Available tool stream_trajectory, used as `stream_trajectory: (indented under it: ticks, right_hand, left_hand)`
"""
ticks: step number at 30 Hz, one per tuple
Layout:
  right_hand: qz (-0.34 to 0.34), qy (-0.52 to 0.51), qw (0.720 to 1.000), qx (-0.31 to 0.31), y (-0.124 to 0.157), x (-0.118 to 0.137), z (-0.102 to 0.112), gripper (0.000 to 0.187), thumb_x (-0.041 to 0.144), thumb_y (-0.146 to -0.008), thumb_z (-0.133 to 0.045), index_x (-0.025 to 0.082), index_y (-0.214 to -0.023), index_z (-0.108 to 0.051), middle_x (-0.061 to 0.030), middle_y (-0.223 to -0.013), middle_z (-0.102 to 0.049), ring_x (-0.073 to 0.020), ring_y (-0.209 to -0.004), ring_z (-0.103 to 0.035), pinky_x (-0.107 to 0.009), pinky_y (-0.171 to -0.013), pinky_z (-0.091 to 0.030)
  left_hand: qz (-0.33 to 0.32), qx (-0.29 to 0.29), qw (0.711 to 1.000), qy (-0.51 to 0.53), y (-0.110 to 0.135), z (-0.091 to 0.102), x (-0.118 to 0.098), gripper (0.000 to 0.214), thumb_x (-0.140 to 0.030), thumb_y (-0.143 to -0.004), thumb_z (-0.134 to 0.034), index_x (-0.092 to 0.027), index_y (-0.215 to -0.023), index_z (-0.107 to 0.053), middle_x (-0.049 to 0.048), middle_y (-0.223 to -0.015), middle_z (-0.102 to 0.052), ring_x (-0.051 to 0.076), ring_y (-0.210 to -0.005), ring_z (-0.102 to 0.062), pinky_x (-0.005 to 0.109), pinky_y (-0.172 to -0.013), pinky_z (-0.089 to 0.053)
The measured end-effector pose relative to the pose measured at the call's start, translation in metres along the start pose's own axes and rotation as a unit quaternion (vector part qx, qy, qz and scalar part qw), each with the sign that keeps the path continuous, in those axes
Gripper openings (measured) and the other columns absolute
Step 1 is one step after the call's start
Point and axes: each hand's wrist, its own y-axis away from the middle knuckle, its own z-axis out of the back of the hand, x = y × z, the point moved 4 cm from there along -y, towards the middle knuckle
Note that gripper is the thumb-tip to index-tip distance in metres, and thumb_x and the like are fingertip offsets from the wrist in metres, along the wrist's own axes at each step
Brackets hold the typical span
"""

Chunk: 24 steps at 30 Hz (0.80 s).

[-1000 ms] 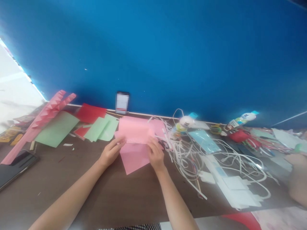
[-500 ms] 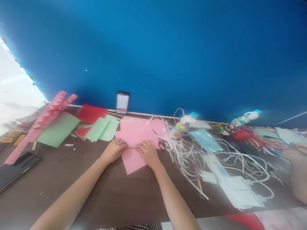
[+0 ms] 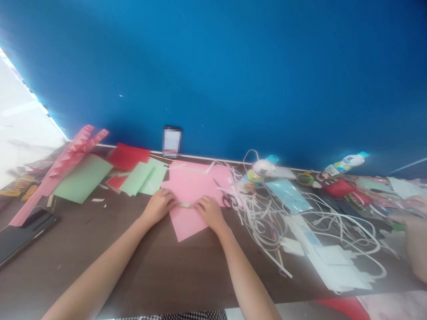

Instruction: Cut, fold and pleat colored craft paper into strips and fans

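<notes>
A narrow pale strip [image 3: 185,205] runs between my two hands over pink paper [image 3: 187,224]. Its left end meets the curled fingertips of my left hand [image 3: 161,204], and its right end meets those of my right hand [image 3: 208,211]. Both hands are closed, low over the paper; the fingertips partly hide the strip's ends. More pink paper lies behind them, with thin white strips [image 3: 210,167] on it. Dark-handled scissors [image 3: 227,200] rest just right of my right hand.
Green sheets [image 3: 83,180] and a pleated pink paper piece [image 3: 71,153] lie left, near a phone [image 3: 30,233]. Tangled white cables [image 3: 263,222], a power strip [image 3: 313,253] and glue bottles [image 3: 262,169] crowd the right. Another person's hand [image 3: 415,235] is at far right. A blue wall [image 3: 213,89] stands behind.
A pale strip now shows between my hands where a pink edge showed before. My right hand has shifted slightly right. The other person's hand at the far right has moved a little.
</notes>
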Motion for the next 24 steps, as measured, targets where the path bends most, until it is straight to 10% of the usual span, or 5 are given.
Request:
stream_trajectory:
  ticks: [10,24]
  right_hand:
    - [-0.072,0.073,0.994,-0.024,-0.001,-0.01,-0.001,0.03,0.036,-0.085,-0.047,0.019,-0.061,-0.052,-0.0011,-0.065,-0.059,-0.0151,-0.063,-0.05,-0.027,-0.062,-0.029]
    - [-0.102,0.033,0.994,-0.022,-0.003,-0.016,-0.003,0.027,0.036,-0.079,-0.055,0.019,-0.059,-0.048,-0.0007,-0.063,-0.058,-0.0164,-0.065,-0.05,-0.027,-0.062,-0.032]
  left_hand:
    - [0.076,-0.091,0.991,-0.065,0.0,0.0,0.012,0.034,-0.039,-0.081,-0.048,-0.017,-0.058,-0.057,0.0072,-0.078,-0.058,0.021,-0.075,-0.049,0.036,-0.068,-0.043]
    - [0.149,-0.005,0.989,-0.012,-0.003,0.001,0.012,0.037,-0.048,-0.079,-0.046,-0.019,-0.061,-0.059,0.0044,-0.098,-0.059,0.025,-0.087,-0.048,0.04,-0.072,-0.039]
